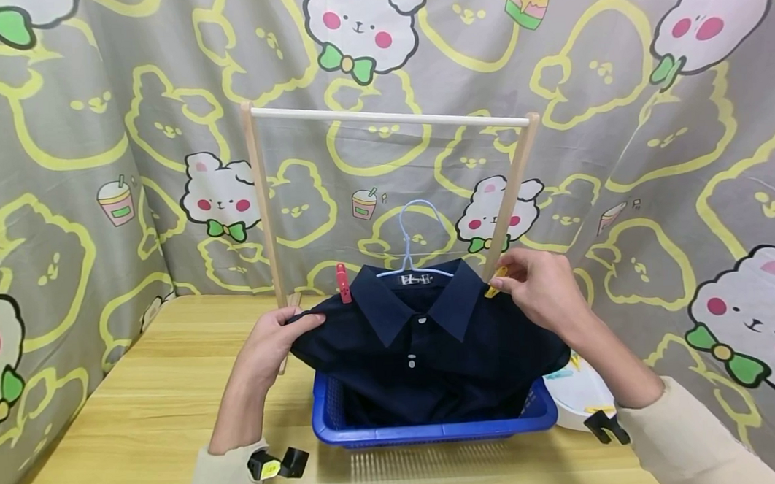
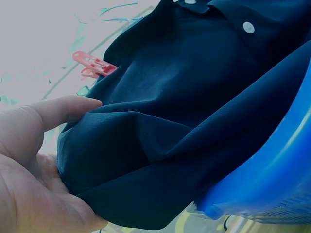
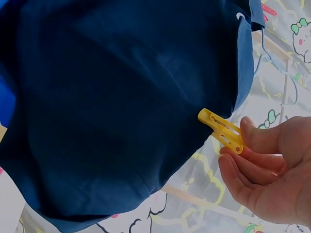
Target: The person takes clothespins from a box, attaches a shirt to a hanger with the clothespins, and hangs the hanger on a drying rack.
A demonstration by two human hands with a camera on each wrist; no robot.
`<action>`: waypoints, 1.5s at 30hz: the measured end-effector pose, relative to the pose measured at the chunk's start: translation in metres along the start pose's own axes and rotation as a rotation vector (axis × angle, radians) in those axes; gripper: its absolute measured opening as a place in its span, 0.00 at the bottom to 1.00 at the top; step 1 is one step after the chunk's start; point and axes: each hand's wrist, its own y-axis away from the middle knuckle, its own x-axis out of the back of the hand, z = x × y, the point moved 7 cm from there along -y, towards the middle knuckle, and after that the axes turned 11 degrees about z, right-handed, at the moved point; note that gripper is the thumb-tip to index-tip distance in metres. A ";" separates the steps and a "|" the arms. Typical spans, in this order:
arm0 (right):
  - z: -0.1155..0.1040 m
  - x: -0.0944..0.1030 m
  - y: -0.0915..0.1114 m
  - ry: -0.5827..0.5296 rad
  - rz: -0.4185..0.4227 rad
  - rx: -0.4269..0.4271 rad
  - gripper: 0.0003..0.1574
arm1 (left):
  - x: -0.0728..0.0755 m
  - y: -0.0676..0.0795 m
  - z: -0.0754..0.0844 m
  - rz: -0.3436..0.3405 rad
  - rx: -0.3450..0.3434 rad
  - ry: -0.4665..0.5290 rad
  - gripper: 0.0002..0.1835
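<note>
A navy button-up shirt (image 1: pixel 380 352) sits on a light blue hanger (image 1: pixel 408 241), its lower part in a blue basket (image 1: pixel 430 431). My left hand (image 1: pixel 264 347) grips the shirt at the shoulder on the left, thumb on top of the cloth. Near the collar on that side, a red clothespin (image 1: pixel 343 283) is clipped to the shirt. With thumb and fingertips, my right hand (image 1: pixel 543 289) pinches a yellow clothespin (image 3: pixel 221 131), whose tip lies over the other shoulder's edge in the right wrist view.
Behind the shirt stands a rack with wooden posts (image 1: pixel 263 204) and a white bar (image 1: pixel 387 116). A round white container (image 1: pixel 576 396) with several coloured clothespins is right of the basket, partly behind the shirt. Everything stands on a wooden table (image 1: pixel 172 399) before a patterned curtain (image 1: pixel 174 56).
</note>
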 end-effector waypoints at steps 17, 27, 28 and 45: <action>0.002 -0.002 0.001 -0.019 0.019 0.013 0.12 | 0.001 0.001 0.001 0.012 -0.008 -0.038 0.20; 0.003 -0.002 0.000 -0.018 0.018 0.001 0.13 | 0.001 0.001 0.001 0.013 -0.016 -0.040 0.20; 0.003 -0.002 0.000 -0.019 0.016 -0.001 0.13 | 0.001 0.001 0.001 0.014 -0.016 -0.042 0.20; 0.009 -0.004 0.001 -0.018 0.033 -0.003 0.14 | 0.001 0.000 -0.001 0.015 0.005 -0.036 0.20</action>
